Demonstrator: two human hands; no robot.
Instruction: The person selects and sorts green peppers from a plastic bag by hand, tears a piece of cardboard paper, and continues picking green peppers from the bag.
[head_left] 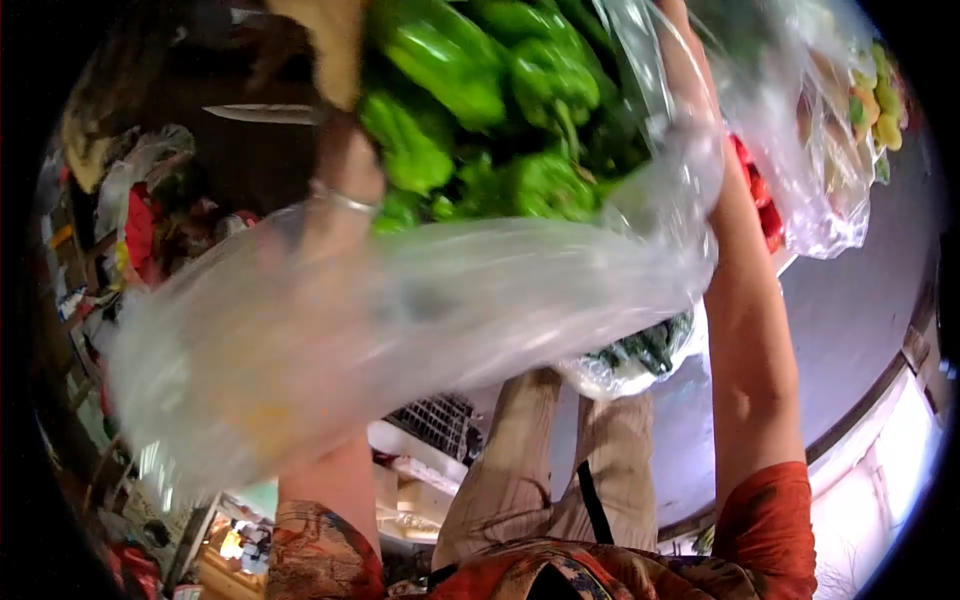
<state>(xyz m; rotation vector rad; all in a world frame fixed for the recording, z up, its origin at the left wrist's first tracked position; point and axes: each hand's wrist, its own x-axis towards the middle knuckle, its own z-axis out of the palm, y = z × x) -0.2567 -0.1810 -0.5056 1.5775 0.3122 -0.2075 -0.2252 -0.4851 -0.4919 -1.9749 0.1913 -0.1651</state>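
Green peppers (480,110) lie in a heap at the top centre, inside a clear plastic bag (450,300) whose loose, blurred side spreads toward me. My left hand (350,160), with a bracelet at the wrist, is at the left edge of the peppers; the bag film covers the forearm, and the fingers are smeared and partly hidden. A tan piece (330,45) shows just above it. My right arm stretches along the right side of the bag to the top edge, and the hand itself is out of view.
Red produce (760,195) and bagged yellow-green fruit (885,100) are at the right. Dark green vegetables in a clear bag (650,350) sit above my legs. A knife-like blade (262,114) lies upper left. Clutter fills the left side; a black crate (435,422) is below the bag.
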